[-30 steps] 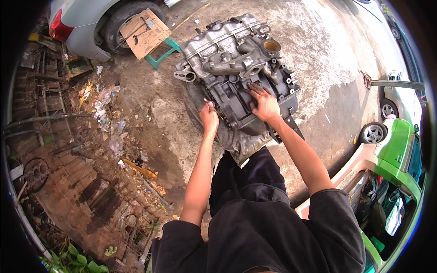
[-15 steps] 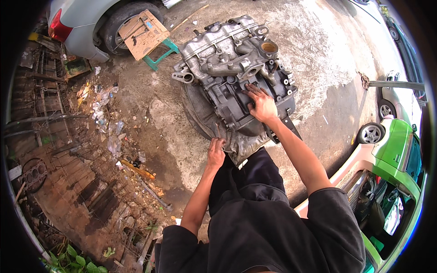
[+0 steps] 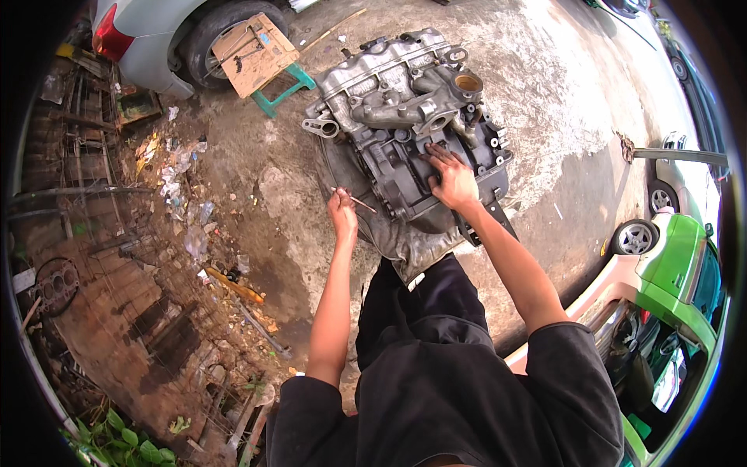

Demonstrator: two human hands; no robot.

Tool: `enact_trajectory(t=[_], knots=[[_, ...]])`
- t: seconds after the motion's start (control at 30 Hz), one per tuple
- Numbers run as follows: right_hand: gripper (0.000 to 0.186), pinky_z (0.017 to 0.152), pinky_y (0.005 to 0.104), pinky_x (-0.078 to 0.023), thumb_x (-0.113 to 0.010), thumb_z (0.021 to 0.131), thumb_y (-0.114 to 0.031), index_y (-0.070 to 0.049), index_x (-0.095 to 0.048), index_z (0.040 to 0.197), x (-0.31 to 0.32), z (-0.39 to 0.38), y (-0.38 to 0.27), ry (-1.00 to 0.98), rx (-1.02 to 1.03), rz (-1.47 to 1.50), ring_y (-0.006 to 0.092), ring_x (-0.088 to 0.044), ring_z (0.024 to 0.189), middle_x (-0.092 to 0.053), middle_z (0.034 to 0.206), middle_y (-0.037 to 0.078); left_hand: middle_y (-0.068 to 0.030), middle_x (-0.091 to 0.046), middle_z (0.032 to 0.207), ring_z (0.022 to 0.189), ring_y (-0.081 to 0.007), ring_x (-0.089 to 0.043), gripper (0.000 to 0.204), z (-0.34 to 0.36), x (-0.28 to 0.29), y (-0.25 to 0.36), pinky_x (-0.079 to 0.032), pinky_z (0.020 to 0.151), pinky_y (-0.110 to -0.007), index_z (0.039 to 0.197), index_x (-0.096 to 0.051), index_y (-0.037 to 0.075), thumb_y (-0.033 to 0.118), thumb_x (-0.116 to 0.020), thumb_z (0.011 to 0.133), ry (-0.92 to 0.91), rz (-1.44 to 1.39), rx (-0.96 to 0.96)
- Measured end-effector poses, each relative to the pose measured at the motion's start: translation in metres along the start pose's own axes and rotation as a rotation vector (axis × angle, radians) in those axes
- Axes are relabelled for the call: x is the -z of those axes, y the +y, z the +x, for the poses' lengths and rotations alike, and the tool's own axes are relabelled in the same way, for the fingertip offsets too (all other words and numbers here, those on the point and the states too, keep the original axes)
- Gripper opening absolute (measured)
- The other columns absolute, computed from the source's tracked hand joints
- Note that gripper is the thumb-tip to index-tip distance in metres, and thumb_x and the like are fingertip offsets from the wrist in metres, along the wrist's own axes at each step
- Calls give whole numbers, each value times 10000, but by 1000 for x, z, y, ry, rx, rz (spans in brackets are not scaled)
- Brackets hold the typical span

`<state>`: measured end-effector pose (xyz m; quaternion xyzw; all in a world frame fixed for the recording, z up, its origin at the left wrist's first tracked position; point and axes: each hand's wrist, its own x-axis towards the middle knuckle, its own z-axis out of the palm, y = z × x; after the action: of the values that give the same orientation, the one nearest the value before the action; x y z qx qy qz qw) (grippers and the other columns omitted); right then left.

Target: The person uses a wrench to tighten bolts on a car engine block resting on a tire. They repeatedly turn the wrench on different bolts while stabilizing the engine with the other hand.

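Note:
In front of me a dark engine block [image 3: 397, 175] with a silver cylinder head and intake manifold [image 3: 393, 109] rests on a worn grey tire-like base draped with a crumpled grey cloth [image 3: 401, 245]. My right hand [image 3: 453, 183] lies on the block's near side, its fingers stretched out on the dark metal. To the left of the engine, my left hand [image 3: 342, 214] is raised with its fingers closed around a thin light-coloured rod [image 3: 363, 205]. The rod's end points toward the block, apart from it. Its exact kind is too small to tell.
A green stool [image 3: 268, 105] with a wooden board [image 3: 253, 58] and tools on it stands by a silver car [image 3: 148, 47] at the far left. Rubbish and scrap [image 3: 194, 226] litter the left ground. A green and pink vehicle [image 3: 673, 268] stands at the right.
My left hand has moved up and left, away from the cloth, and the thin rod now shows in it. My right hand stays on the engine block.

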<state>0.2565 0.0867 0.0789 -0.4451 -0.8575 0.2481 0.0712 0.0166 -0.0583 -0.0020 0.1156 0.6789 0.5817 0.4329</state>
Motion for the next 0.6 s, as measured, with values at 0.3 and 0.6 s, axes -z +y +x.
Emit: enact_trajectory(t=[0.3,0.6], knots=[[562,1231,437,-321,-647,798,-143,-162,-615,1358,1,0,1,6,-1,13,204,-422,1451,-507,1535,36,29,-442,640,531,-82,-415,479,30,-32,22,-328,487,-273,934,-615,-3,431,-481,1087,-56,102,159],[570,1235,434,-319,-631,793,-135,-163,-616,1362,0,0,1,12,3,10,204,-425,1449,-507,1536,35,12,-485,705,579,-86,-451,521,57,-34,-11,-359,512,-268,960,-633,-5,488,-500,1066,-14,314,-19]])
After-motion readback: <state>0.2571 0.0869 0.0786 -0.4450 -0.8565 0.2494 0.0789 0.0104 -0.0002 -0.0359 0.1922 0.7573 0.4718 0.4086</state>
